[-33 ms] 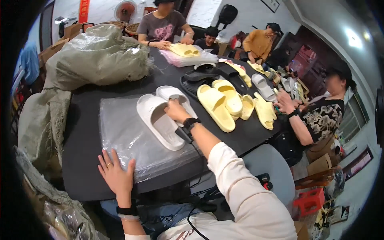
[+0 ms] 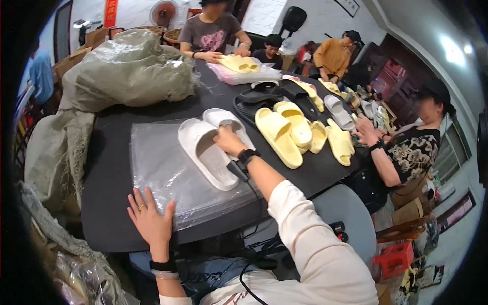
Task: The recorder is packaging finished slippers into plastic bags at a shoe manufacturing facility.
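Observation:
A pair of white slide slippers (image 2: pixel 207 152) rests on a stack of clear plastic bags (image 2: pixel 155 168) in front of me. My right hand (image 2: pixel 230 140) is closed where the two slippers meet, gripping them at their straps; its fingertips are partly hidden. Spread fingers of my left hand (image 2: pixel 152 218) lie flat on the near left corner of the bags, holding nothing. Just right of the white pair are several pale yellow slippers (image 2: pixel 278 138), with black slippers (image 2: pixel 249 104) behind them.
A bulky woven sack (image 2: pixel 127 71) covers the table's far left. Across the table, a person handles yellow slippers (image 2: pixel 238 63) on a pile of pinkish bags (image 2: pixel 244 76). Another person sits at the right near a grey slipper (image 2: pixel 338 112). A black cable (image 2: pixel 258 211) hangs from my right wrist.
The whole scene sits slightly farther right in the picture. My hands and the white slippers keep their places on the bags.

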A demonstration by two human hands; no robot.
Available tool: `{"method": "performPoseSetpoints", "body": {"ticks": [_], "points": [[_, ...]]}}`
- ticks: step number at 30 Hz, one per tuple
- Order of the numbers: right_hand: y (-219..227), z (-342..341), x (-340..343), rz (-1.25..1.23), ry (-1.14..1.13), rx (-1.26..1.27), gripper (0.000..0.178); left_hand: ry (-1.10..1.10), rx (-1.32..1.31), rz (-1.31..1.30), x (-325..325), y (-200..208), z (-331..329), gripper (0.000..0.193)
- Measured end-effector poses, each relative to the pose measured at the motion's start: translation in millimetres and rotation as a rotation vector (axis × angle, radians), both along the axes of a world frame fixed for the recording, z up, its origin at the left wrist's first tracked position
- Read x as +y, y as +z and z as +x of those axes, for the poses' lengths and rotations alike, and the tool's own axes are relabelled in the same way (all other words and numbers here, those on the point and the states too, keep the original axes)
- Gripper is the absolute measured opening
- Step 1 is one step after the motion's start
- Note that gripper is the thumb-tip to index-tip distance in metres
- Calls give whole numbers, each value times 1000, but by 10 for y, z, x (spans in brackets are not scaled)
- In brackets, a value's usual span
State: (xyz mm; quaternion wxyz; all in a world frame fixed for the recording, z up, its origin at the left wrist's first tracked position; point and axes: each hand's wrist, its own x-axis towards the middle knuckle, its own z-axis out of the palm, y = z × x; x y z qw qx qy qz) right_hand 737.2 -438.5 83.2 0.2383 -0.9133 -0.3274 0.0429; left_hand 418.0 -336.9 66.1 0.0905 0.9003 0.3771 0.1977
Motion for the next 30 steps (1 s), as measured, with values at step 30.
{"method": "performPoseSetpoints", "body": {"ticks": [30], "points": [[523,-1324,160,502,338,884,32,0,-96,-10,93,-156,-62,79]]}}
